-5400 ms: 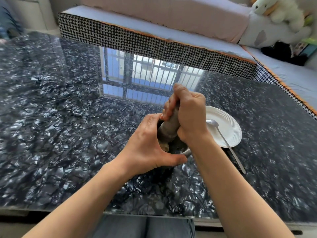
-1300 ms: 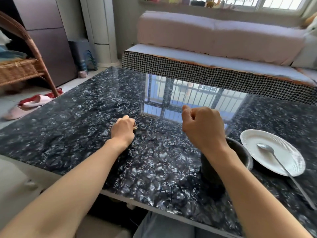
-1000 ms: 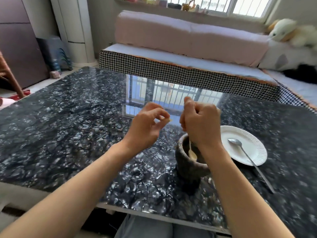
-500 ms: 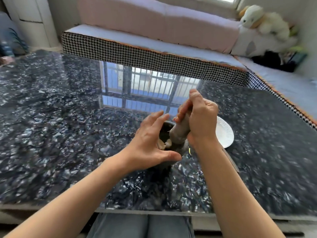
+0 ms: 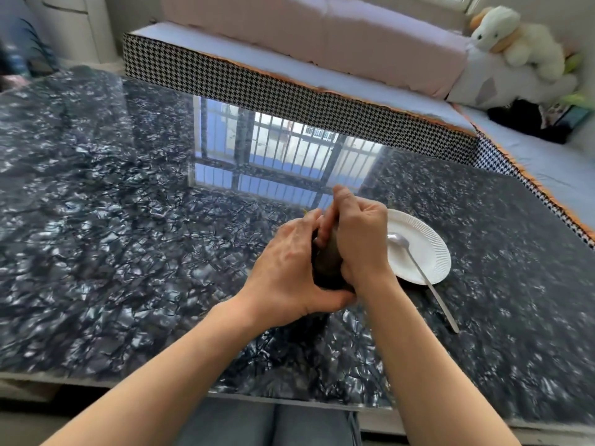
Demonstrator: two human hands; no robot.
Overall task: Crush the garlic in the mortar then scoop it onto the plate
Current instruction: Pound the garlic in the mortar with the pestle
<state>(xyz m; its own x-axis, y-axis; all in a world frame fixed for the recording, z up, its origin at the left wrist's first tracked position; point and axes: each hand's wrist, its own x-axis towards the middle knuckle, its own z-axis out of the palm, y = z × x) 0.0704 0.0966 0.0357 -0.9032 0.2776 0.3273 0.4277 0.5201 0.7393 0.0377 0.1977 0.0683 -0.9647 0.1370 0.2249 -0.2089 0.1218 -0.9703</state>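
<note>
Bench: glossy black marbled top, window reflection at centre. On it: dark mortar, mostly hidden; white paper plate just right of it; metal spoon, bowl on plate, handle end on bench.

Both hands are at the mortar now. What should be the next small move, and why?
Probably press the pestle down and grind once more. The right hand grips it inside the mortar, which the left hand steadies. The garlic is hidden, so crushing cannot be confirmed, and the spoon lies untouched on the plate.
</note>
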